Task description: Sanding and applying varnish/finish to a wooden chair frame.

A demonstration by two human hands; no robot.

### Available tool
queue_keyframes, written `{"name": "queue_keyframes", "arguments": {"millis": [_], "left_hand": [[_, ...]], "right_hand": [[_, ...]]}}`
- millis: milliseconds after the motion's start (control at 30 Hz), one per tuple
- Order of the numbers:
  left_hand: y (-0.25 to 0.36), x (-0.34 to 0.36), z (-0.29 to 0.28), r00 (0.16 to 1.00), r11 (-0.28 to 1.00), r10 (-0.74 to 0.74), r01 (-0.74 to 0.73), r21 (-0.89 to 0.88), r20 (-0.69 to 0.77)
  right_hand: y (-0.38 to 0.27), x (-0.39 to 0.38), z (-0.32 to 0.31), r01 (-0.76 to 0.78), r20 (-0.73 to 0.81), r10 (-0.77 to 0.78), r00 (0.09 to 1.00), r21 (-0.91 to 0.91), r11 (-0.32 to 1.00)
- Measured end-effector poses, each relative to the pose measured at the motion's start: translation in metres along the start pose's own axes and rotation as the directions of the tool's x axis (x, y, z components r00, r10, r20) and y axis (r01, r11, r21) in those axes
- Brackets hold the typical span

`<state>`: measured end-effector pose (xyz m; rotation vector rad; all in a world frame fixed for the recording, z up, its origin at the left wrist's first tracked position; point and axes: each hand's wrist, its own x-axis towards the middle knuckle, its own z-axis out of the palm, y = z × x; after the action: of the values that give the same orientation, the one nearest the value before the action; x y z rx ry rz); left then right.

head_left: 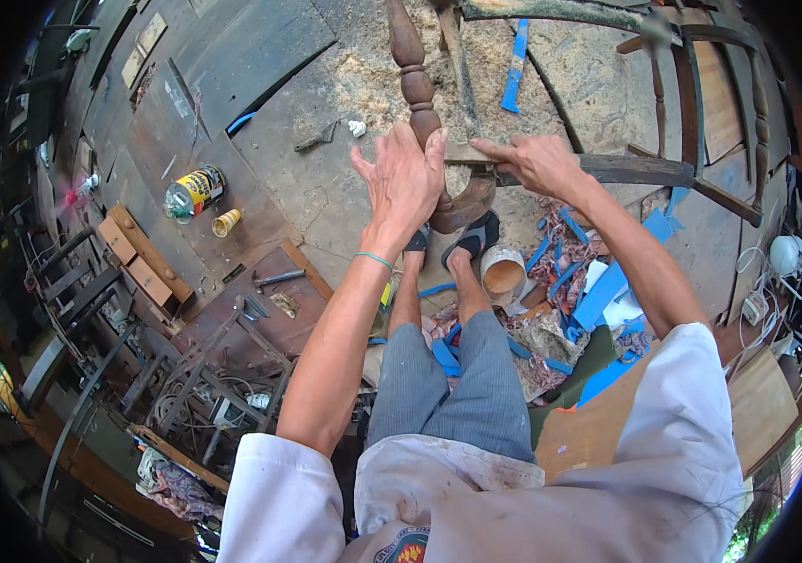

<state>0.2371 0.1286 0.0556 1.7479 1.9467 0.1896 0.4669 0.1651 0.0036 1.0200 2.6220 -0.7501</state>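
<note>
A brown wooden chair frame [415, 86] with a turned post lies in front of me, reaching up to the far edge. My left hand [403, 178] is wrapped round the lower part of that post, just above a curved, rounded wooden end [464, 208]. My right hand [540, 167] is closed over the dark rail [635, 170], its index finger stretched toward the post. Between the two hands lies a short pale flat piece [460, 153], touching the right fingertip. The right hand's other fingers are curled under, and what they hold is hidden.
Sawdust and a blue strip [515, 68] lie on the floor beyond the frame. On the left are a yellow-black container [196, 192], a striped cup [225, 222], a scraper [316, 137] and a hammer [279, 278]. Near my feet stands a bucket [504, 274] among blue scraps.
</note>
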Motion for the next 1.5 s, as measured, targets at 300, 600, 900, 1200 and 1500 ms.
{"name": "queue_keyframes", "arguments": {"millis": [300, 600, 900, 1200, 1500], "left_hand": [[-0.002, 0.002, -0.002, 0.999, 1.0, -0.027, 0.027, -0.006, -0.03], [-0.01, -0.005, -0.002, 0.998, 0.999, -0.048, 0.049, 0.02, -0.044], [-0.01, -0.007, -0.005, 0.998, 0.998, -0.056, 0.056, 0.002, -0.015], [0.005, -0.001, 0.002, 0.999, 0.999, -0.038, 0.037, -0.039, -0.036], [-0.002, -0.008, 0.003, 0.996, 0.997, -0.075, 0.075, -0.008, -0.042]], "right_hand": [[0.037, 0.009, -0.01, 0.01, -0.175, -0.019, 0.984, -0.048, 0.999], [0.019, 0.007, 0.028, -0.022, -0.323, 0.015, 0.946, -0.018, 1.0], [0.045, 0.086, -0.012, -0.206, -0.482, 0.182, 0.857, 0.004, 0.979], [0.085, 0.106, -0.042, -0.209, -0.481, 0.079, 0.873, -0.222, 0.952], [0.1, 0.065, -0.088, 0.026, -0.415, -0.218, 0.883, -0.42, 0.907]]}}
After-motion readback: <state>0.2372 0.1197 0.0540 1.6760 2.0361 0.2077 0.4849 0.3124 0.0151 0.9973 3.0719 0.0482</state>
